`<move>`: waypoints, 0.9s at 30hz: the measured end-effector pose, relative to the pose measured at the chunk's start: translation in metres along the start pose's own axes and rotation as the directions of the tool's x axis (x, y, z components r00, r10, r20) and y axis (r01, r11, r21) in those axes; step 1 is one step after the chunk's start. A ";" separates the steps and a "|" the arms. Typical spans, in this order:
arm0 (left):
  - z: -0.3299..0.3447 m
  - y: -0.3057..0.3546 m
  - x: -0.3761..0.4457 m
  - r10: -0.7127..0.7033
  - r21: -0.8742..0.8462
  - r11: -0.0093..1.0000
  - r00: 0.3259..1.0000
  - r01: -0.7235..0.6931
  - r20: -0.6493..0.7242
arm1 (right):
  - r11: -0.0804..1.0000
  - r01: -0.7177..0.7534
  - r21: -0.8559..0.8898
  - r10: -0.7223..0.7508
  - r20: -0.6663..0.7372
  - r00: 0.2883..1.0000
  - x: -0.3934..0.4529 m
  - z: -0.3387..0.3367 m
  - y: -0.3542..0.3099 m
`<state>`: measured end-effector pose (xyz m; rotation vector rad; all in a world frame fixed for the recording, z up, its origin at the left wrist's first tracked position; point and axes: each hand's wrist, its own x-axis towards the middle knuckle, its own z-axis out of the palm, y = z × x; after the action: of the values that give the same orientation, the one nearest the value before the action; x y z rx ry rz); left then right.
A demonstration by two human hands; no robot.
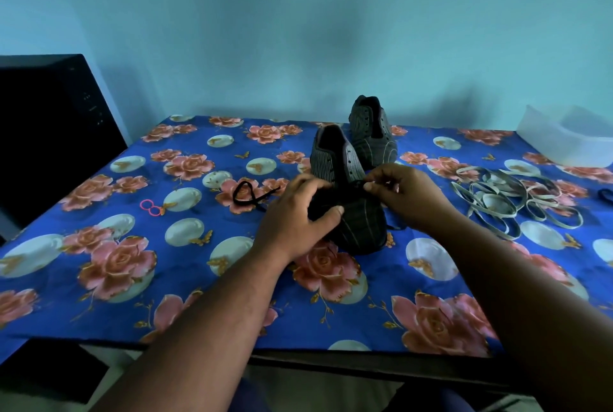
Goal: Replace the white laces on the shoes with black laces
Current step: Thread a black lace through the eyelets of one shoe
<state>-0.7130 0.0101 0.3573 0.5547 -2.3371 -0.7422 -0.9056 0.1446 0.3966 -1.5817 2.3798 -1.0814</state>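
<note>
Centre of the frame: near shoe (348, 212), dark and pinstriped, toe toward the viewer on the flowered cloth (132, 295), with the second shoe (373, 133) just behind it toward upper centre, eyelets bare. Left hand (298, 212) curled over the near shoe's left flank, thumb pressed across the vamp, steadying it. Right hand (408, 196) closed in a fine pinch on the black lace (360, 186) right at the lower eyelets; whether the tip is already through an eyelet, impossible to tell. Loose tail of the same black lace looping out left of centre, slack on the cloth. White laces (504, 199) heaped in flat coils at right of centre, already out. Probably light, soft-sided footwear, likely to fold or skate on the smooth cloth unless held down, so best gripped low on the flank as here. Lace limp, thin, no stiffness except perhaps at the tip; best taken close behind that tip for threading, with short pulls to avoid dragging the shoe. Translucent tub (564, 142) at far right, pink rings (150, 207) at left.
</note>
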 end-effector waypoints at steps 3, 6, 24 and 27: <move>0.000 0.000 0.001 -0.009 -0.010 1.000 1.000 0.009 0.005 | 0.997 0.041 -0.068 -0.040 0.013 0.999 0.004 -0.004 -0.005; 0.000 -0.002 0.001 -0.021 -0.025 0.999 1.000 0.021 0.005 | 0.999 0.033 -0.040 -0.037 -0.102 0.994 0.009 -0.015 -0.015; -0.043 0.019 0.005 -0.143 0.153 0.981 0.980 0.121 0.141 | 0.865 -0.092 0.494 0.166 -0.108 0.980 -0.007 -0.087 -0.047; -0.086 0.045 0.014 -0.170 0.120 0.981 0.970 0.150 0.175 | 0.848 -0.073 0.525 0.125 -0.064 0.990 -0.015 -0.111 -0.073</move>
<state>-0.6750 0.0045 0.4477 0.7585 -2.5373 -0.7749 -0.8899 0.1977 0.5187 -1.2209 1.9406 -1.6344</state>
